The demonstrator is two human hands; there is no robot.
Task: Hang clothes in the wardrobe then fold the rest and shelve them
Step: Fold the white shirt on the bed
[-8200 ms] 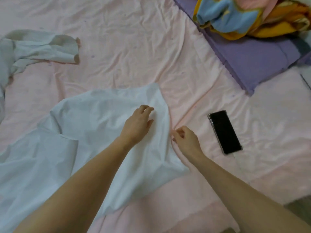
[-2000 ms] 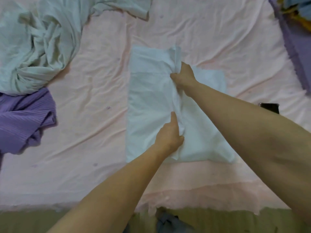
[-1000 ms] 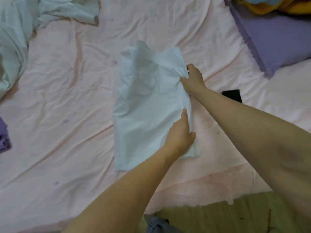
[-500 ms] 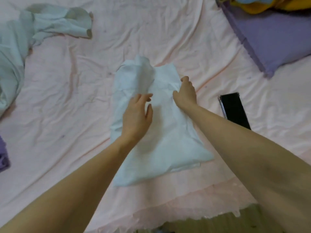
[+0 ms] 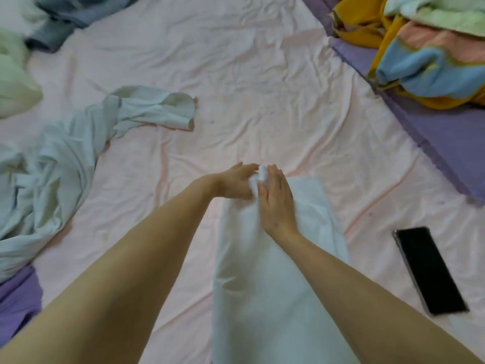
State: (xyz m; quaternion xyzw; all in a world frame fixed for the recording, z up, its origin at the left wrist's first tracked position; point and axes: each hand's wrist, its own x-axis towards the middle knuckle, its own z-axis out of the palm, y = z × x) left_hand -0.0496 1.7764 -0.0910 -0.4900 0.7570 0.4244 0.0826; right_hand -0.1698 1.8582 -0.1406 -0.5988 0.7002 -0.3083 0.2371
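Observation:
A white garment (image 5: 265, 279), folded into a long narrow strip, lies on the pink bed sheet (image 5: 236, 74) and runs from the middle of the view down to the bottom edge. Both hands meet at its far end. My left hand (image 5: 233, 183) comes in from the left and holds the bunched top end. From the right, my right hand (image 5: 275, 203) lies over the same end, fingers fairly straight, with a bit of white cloth poking out at the fingertips. Its thumb is hidden.
A black phone (image 5: 430, 269) lies right of the garment. A crumpled pale green garment (image 5: 60, 164) sprawls at left, with purple cloth (image 5: 18, 300) below it. A purple pillow (image 5: 451, 143) and a colourful blanket (image 5: 430, 53) sit at upper right. Grey-blue clothing (image 5: 65, 19) lies upper left.
Both hands have moved up to the garment's far end and come together there; before, the left lay flat on its middle and the right was at its right edge. The view shifted.

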